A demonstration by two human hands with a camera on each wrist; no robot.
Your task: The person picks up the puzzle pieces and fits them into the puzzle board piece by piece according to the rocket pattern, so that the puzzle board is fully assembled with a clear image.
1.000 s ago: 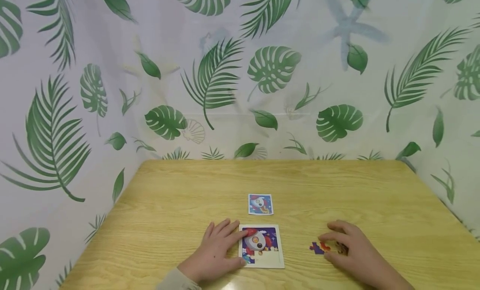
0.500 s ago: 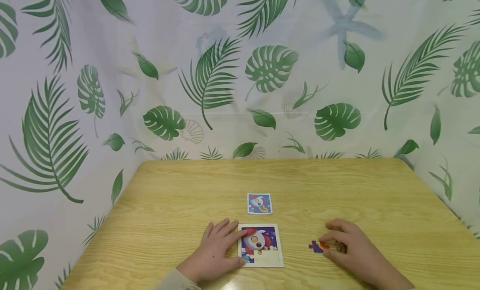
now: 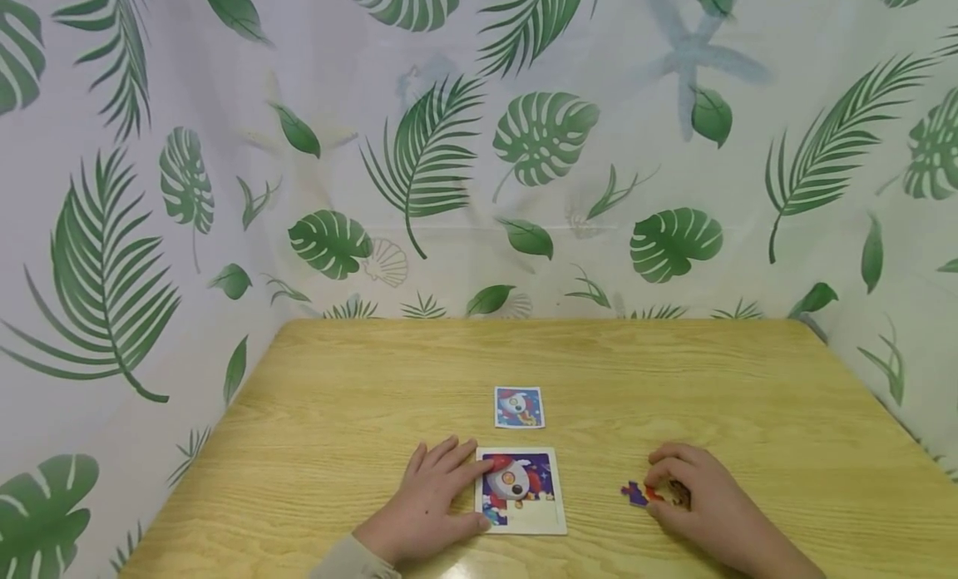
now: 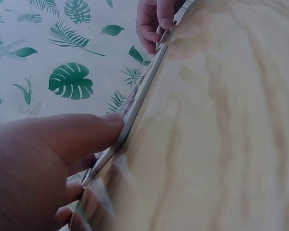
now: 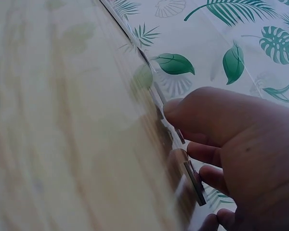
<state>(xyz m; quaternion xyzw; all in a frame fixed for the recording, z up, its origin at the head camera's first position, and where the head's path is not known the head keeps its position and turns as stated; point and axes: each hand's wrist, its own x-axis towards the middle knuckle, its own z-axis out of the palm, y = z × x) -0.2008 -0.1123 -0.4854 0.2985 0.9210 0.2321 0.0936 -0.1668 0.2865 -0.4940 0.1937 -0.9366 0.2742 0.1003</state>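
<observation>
The left hand [image 3: 427, 500] lies with spread fingers at the left side of a puzzle board [image 3: 560, 521]. Its index finger and thumb rest on the white border. In the left wrist view the left thumb [image 4: 94, 134] touches the board's edge [image 4: 139, 98]. A rocket picture fills the board's upper part; bare pale backing shows at lower right. Right of the board, the right hand [image 3: 699, 496] pinches a purple and red puzzle piece [image 3: 635, 493] between thumb and index finger. Another brownish piece [image 3: 679, 493] lies under its curved fingers, partly hidden.
A small picture card [image 3: 520, 408] with the same rocket lies behind the board. The wooden table [image 3: 359, 379] reaches back to a leaf-print curtain [image 3: 449, 146], which also hangs along both sides.
The purple and red piece has turned slightly and shifted a little right with the right fingertips. The left hand and board stay in place.
</observation>
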